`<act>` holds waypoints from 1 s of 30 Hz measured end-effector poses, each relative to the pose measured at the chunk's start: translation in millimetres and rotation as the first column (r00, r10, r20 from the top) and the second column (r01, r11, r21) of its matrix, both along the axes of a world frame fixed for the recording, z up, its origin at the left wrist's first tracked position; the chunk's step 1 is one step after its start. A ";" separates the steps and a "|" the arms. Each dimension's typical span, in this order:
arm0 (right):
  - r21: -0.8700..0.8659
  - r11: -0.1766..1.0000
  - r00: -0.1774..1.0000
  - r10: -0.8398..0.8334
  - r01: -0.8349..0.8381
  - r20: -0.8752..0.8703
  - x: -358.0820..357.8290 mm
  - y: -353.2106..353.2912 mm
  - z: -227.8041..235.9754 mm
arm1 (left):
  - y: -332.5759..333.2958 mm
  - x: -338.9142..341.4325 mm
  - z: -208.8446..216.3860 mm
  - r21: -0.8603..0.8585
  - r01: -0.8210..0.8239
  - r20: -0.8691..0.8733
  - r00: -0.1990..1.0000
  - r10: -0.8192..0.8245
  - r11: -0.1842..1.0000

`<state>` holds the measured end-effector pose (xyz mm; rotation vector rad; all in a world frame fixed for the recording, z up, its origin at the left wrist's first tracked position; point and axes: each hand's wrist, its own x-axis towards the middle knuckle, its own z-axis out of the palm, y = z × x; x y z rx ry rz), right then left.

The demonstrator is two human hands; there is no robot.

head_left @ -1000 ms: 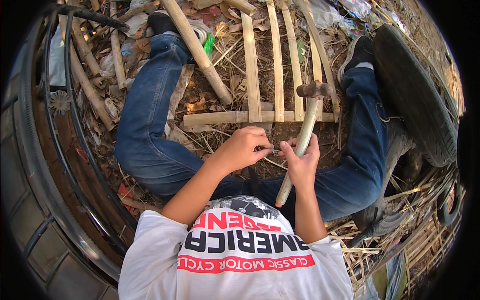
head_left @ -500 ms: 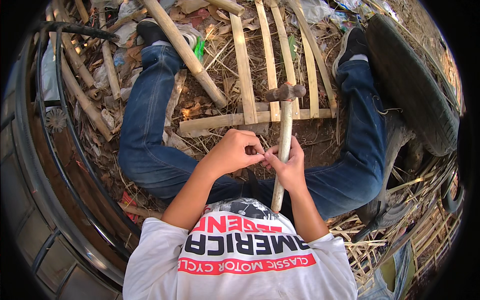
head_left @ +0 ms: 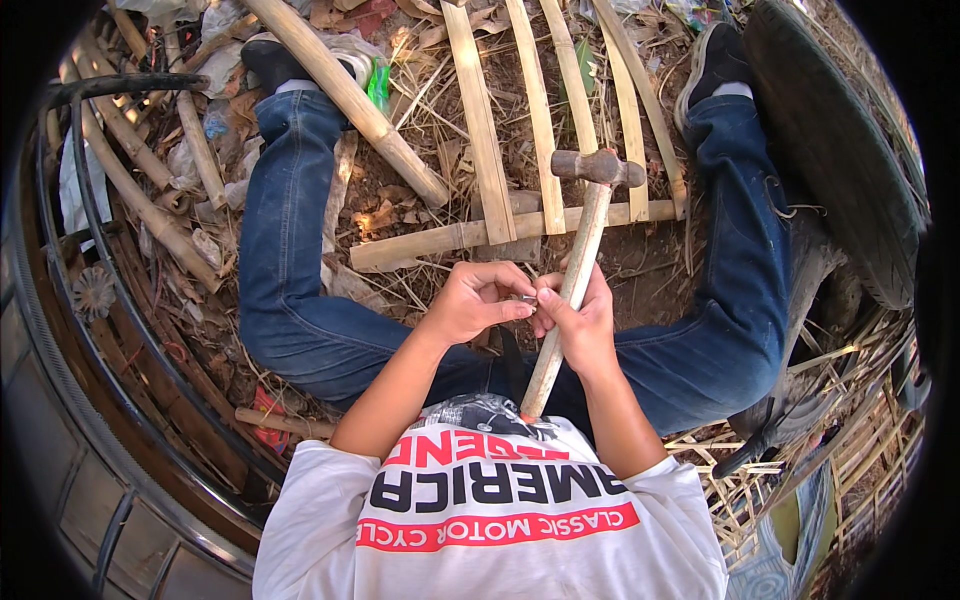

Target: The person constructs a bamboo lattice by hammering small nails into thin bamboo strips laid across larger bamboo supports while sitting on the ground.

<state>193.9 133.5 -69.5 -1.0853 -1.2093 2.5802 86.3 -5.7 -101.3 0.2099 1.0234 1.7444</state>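
Left hand (head_left: 484, 303) pinches what looks like a nail (head_left: 528, 298), not yet driven; right hand (head_left: 585, 325) grips the hammer (head_left: 587, 240). Ahead, slats (head_left: 480, 120) meet the bar (head_left: 420, 243) — several seemingly fixed already.

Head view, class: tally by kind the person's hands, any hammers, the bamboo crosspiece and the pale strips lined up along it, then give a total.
Hands (left hand, right hand): 2
Hammer: 1
Bamboo crosspiece: 1
Pale strips: 5
Total: 9
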 end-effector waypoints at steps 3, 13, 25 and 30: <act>-0.012 0.999 0.999 -0.039 0.040 0.029 -0.5 2.4 -1.9 | 9.5 5.1 2.8 -0.026 -0.065 -0.134 0.989 0.061 0.998; 0.157 0.987 0.997 -0.042 0.032 0.065 4.6 11.8 -2.8 | 3.9 -45.6 -25.1 -0.303 -0.431 -0.942 0.269 -0.199 0.850; 0.166 0.982 0.988 0.073 -0.095 0.136 6.2 9.2 -3.6 | 9.1 -37.2 -42.9 -0.363 -0.499 -0.932 0.210 -0.296 0.787; 0.180 0.976 0.985 0.093 -0.119 0.145 4.9 8.6 -2.5 | 8.5 -35.8 -47.2 -0.360 -0.510 -0.933 0.183 -0.311 0.781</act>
